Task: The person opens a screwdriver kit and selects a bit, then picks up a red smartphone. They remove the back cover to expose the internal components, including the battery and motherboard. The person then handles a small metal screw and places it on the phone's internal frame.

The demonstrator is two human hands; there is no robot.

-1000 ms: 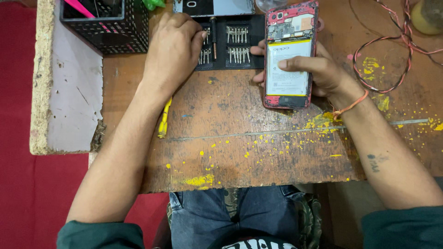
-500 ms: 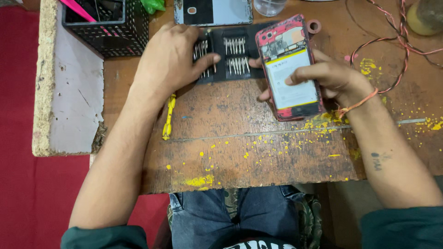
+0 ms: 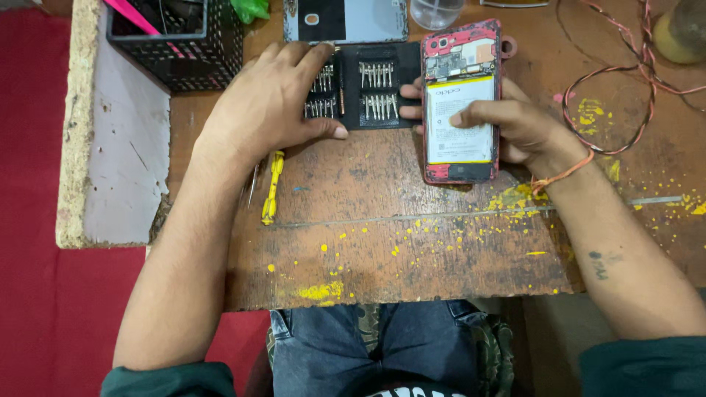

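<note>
Bit case (image 3: 368,92) partly under left hand (image 3: 268,110)

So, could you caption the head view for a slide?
Left hand on a screwdriver bit case; right hand holds an opened phone.

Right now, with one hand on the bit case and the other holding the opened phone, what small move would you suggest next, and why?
Probably lift one bit out of the black bit case. The left hand already rests on the case with its fingers over the left rows of bits, and the right hand holds the opened red phone, back cover off and battery exposed, beside it. Which bit fits cannot be told.
</note>
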